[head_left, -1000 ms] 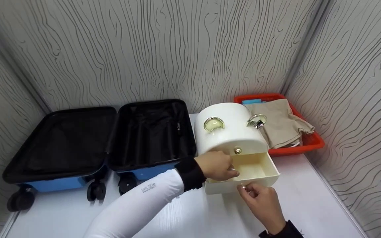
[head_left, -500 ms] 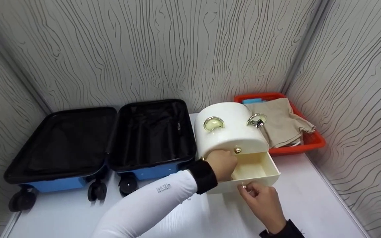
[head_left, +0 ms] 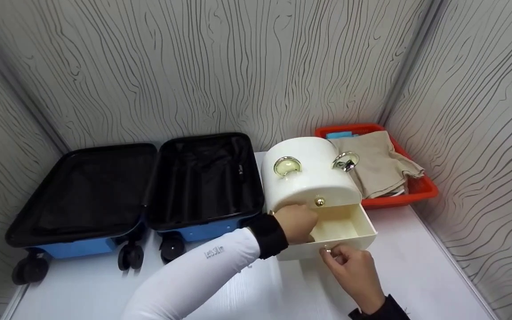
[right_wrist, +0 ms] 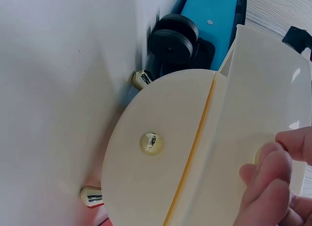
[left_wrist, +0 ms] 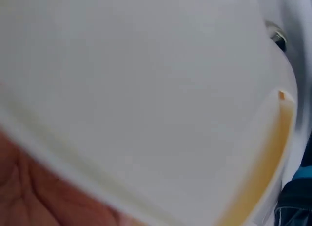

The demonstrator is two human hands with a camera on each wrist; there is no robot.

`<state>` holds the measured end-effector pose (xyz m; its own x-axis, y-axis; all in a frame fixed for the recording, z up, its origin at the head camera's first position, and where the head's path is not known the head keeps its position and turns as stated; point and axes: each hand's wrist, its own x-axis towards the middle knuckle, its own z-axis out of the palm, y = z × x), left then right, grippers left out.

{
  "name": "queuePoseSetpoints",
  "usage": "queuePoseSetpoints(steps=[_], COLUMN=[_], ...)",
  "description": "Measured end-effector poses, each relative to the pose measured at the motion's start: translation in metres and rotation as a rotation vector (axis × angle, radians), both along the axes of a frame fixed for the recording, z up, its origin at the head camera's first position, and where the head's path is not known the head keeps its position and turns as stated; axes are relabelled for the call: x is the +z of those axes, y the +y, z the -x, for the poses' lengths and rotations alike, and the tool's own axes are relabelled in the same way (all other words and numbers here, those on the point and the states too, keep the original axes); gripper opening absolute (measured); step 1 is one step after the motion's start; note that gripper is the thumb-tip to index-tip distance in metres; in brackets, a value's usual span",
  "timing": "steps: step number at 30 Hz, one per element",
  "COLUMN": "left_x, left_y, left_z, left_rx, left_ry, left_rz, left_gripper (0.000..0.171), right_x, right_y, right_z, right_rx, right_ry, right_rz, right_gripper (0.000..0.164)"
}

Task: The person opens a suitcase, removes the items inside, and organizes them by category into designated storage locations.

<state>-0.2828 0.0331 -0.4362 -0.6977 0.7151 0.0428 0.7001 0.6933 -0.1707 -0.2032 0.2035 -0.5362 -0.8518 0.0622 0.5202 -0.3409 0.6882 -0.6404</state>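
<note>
A cream box [head_left: 311,178] with a rounded top stands with its lower drawer [head_left: 298,254] pulled out. My right hand [head_left: 356,272] pinches the small gold knob [head_left: 327,250] on the drawer front; the right wrist view shows thumb and fingertips [right_wrist: 275,155] meeting around it. Inside the drawer's left part is my left hand [head_left: 299,223], knuckles up. Its fingertips are hidden, and I cannot tell whether they hold anything. In the left wrist view, part of the palm [left_wrist: 48,201] lies by a blurred white edge.
An open suitcase [head_left: 205,226] with black lining and blue shell lies left of the box. Behind and right is a red basket [head_left: 425,192] holding beige cloth [head_left: 367,164]. Two shiny gold fittings [head_left: 287,166] sit on the box's top. Patterned walls [head_left: 220,66] enclose the table.
My left hand has shifted slightly right and reached deeper into the drawer, then drawn back a little left; its thumb, visible earlier, is now mostly hidden. The right hand keeps its pinch on the knob.
</note>
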Motion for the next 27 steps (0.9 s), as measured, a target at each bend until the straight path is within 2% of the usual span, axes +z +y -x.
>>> queuePoseSetpoints(steps=[3,7,10,13,15,17,20,22,27], left_x=[0.016,0.041,0.061,0.074,0.077,0.076,0.070,0.065,0.061], left_y=[-0.002,-0.006,-0.016,-0.032,-0.044,-0.055,-0.067,-0.070,-0.071], left_z=[-0.009,-0.016,-0.012,0.003,0.016,0.029,0.044,0.051,0.060], left_rx=[-0.035,-0.104,-0.111,-0.029,0.046,0.091,0.092,0.080,0.086], left_ry=[-0.027,0.042,0.102,0.149,0.123,0.034,-0.117,-0.183,-0.194], left_rz=[-0.098,-0.348,-0.542,-0.662,-0.704,-0.726,-0.744,-0.771,-0.843], left_gripper=[0.029,0.040,0.035,0.019,0.022,0.033,0.038,0.034,0.031], right_x=[0.001,0.005,0.007,0.006,0.005,0.004,0.003,0.004,0.007], right_y=[0.000,0.001,0.000,-0.001,-0.001,-0.001,-0.001,-0.001,-0.002], right_z=[-0.001,-0.002,-0.001,-0.001,-0.001,-0.001,-0.001,0.000,0.009], right_rx=[-0.004,-0.025,-0.035,-0.029,-0.024,-0.022,-0.025,-0.024,-0.004], right_ry=[-0.029,-0.134,-0.195,-0.185,-0.157,-0.134,-0.129,-0.133,-0.101], right_rz=[-0.007,0.007,0.013,0.008,0.004,0.003,0.011,0.013,-0.006], right_gripper=[0.032,0.030,0.028,0.028,0.028,0.029,0.030,0.031,0.033])
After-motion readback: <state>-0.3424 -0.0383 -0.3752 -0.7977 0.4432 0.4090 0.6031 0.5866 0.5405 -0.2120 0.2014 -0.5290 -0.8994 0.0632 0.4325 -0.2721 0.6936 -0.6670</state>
